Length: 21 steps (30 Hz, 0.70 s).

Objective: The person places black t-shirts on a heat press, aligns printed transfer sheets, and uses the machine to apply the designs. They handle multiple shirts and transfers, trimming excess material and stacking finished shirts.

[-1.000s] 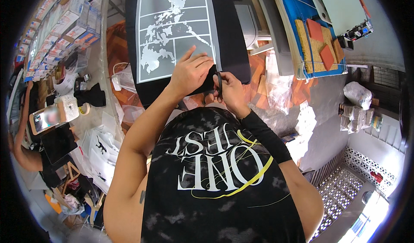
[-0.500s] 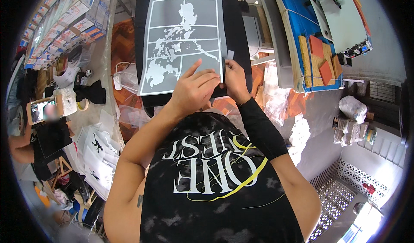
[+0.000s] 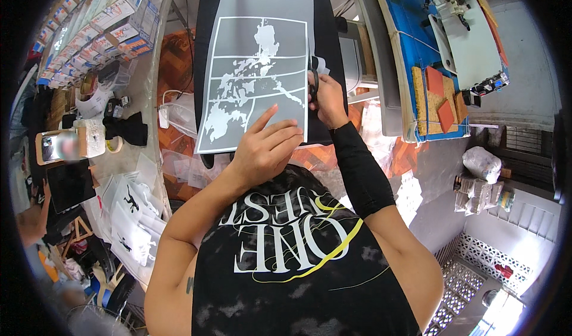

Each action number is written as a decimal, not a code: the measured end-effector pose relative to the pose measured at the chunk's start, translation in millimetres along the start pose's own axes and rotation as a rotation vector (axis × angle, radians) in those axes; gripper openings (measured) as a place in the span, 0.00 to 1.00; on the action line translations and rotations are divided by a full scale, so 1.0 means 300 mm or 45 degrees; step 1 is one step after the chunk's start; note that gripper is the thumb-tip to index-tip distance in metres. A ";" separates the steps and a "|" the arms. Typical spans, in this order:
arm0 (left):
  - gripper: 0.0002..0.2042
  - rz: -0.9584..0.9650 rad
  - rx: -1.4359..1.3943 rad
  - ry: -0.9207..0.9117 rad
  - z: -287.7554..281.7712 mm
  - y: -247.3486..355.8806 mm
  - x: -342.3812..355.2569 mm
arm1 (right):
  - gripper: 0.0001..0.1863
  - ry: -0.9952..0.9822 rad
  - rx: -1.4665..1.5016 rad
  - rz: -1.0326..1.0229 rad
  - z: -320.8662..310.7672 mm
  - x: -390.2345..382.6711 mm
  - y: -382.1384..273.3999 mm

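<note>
A grey sheet (image 3: 229, 44) with a white map and white frame lines lies on a black padded board (image 3: 326, 32). My left hand (image 3: 268, 142) rests on its near right corner, fingers stretched out and apart; the thumb is hidden. At the sheet's right edge my right hand (image 3: 329, 100) is closed around the black handles of a pair of scissors (image 3: 314, 79), whose blades point away along that edge. A narrow, pale cut strip (image 3: 322, 65) curls up beside the scissors.
On the left, a table holds stacked boxes (image 3: 134, 23), printed white sheets (image 3: 134, 202) and a phone in a stand (image 3: 52, 147). A blue-topped bench (image 3: 405, 26) with orange blocks (image 3: 434, 81) stands at the right. Another person's arm (image 3: 37, 217) shows at far left.
My right hand has moved the scissors farther along the sheet's right edge, and the cut strip curls more. The sheet appears lower in view. My left hand stays by its near corner.
</note>
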<state>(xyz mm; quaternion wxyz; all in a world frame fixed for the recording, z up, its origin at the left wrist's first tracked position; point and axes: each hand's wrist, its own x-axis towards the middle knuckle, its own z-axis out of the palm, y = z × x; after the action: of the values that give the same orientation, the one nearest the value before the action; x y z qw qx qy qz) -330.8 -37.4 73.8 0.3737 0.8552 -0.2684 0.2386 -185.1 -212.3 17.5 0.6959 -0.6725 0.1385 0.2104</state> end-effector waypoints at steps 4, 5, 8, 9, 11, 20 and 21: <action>0.09 -0.002 -0.005 0.028 -0.006 0.006 -0.010 | 0.11 0.011 -0.028 0.008 0.004 0.011 0.011; 0.09 -0.015 -0.007 0.026 -0.008 0.007 -0.014 | 0.10 0.010 -0.013 0.002 0.006 0.012 0.013; 0.10 -0.014 -0.035 0.000 -0.012 0.013 -0.023 | 0.10 0.007 0.019 -0.010 0.014 0.025 0.016; 0.11 -0.021 -0.052 0.013 -0.015 0.016 -0.026 | 0.10 0.008 0.019 -0.012 0.016 0.036 0.014; 0.12 -0.022 -0.062 0.000 -0.023 0.031 -0.033 | 0.11 -0.013 0.048 -0.049 0.018 0.072 0.004; 0.08 -0.309 -0.158 -0.625 -0.155 0.068 -0.133 | 0.17 0.198 0.043 -0.090 0.000 0.268 -0.119; 0.10 -0.510 -0.046 -0.839 -0.162 0.041 -0.141 | 0.16 0.171 0.016 -0.170 -0.020 0.256 -0.128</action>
<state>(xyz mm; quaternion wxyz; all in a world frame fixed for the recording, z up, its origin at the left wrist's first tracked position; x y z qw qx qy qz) -380.3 4.7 83.9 0.3215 0.9149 -0.2057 -0.1314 -99.2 -210.3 14.5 0.7016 -0.6886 0.1412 0.1171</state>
